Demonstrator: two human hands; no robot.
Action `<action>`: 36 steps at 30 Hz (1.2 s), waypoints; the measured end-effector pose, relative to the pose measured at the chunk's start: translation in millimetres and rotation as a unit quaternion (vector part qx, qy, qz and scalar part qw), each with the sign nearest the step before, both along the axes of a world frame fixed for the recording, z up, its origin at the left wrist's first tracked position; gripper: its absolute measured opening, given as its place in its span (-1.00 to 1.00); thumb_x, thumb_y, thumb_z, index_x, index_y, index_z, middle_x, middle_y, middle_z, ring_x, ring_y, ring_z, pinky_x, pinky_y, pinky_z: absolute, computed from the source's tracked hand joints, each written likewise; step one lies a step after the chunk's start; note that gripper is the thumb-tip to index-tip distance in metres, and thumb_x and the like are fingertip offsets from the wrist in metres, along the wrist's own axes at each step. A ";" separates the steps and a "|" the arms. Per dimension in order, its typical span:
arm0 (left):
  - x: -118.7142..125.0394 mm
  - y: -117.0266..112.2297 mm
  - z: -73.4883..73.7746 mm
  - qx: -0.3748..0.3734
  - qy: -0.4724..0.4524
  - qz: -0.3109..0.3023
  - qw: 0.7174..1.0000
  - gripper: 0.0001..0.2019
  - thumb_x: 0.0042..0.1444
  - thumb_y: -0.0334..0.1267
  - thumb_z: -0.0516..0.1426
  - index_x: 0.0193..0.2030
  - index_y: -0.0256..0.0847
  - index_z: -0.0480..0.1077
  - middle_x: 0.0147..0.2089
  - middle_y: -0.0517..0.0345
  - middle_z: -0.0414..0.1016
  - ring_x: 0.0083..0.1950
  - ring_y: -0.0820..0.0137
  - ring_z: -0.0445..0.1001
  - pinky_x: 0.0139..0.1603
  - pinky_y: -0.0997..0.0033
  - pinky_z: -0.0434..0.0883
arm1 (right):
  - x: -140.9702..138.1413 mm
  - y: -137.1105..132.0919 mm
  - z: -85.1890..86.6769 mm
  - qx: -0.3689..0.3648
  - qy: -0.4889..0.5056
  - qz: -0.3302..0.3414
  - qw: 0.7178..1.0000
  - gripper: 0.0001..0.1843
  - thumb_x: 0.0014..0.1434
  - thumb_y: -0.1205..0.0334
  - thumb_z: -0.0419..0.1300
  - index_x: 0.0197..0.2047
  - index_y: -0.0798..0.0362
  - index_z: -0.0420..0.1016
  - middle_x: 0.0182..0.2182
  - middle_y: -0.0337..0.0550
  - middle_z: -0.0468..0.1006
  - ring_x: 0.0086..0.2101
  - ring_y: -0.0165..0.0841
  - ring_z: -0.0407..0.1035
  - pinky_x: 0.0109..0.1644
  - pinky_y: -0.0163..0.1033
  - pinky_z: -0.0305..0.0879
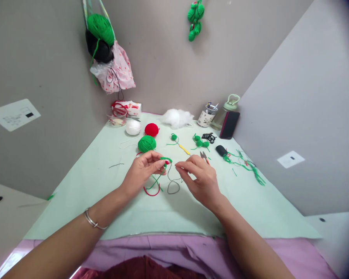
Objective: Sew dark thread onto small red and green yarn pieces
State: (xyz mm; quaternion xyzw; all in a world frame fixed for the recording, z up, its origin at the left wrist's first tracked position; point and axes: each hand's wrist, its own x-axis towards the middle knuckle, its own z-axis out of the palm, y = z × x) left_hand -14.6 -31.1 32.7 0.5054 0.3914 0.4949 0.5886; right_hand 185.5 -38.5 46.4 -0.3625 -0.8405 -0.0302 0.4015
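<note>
My left hand (145,167) pinches a small crocheted piece (166,159) in green, with red and white on it. Loose green and red yarn tails (152,193) hang below the fingers onto the table. My right hand (202,177) is closed on a thin, pale sewing needle (173,165), whose tip is at the crocheted piece; whether it has entered the stitches I cannot tell. A dark grey thread (173,192) loops down between the hands. Just beyond the right hand lie scissors (204,157) and a yellow-handled crochet hook (184,149).
Behind my hands are a green yarn ball (146,143), red yarn ball (152,130) and white yarn ball (133,127). White stuffing (176,118) lies at the back. A bottle (220,116) and phone (229,125) stand back right; green yarn scraps (246,164) lie at right.
</note>
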 end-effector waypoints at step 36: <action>-1.1 0.3 5.9 -0.068 -0.080 -0.109 0.988 -0.80 0.07 -0.17 0.28 -0.24 -0.26 0.51 -0.33 0.15 0.48 -0.30 0.43 0.45 -0.15 0.33 0.48 | 3.1 -0.5 8.7 -0.219 0.126 0.049 0.966 -0.86 0.29 0.24 0.17 -0.25 0.02 0.57 -0.45 -0.21 0.39 -0.44 -0.42 0.24 -0.36 -0.26 0.19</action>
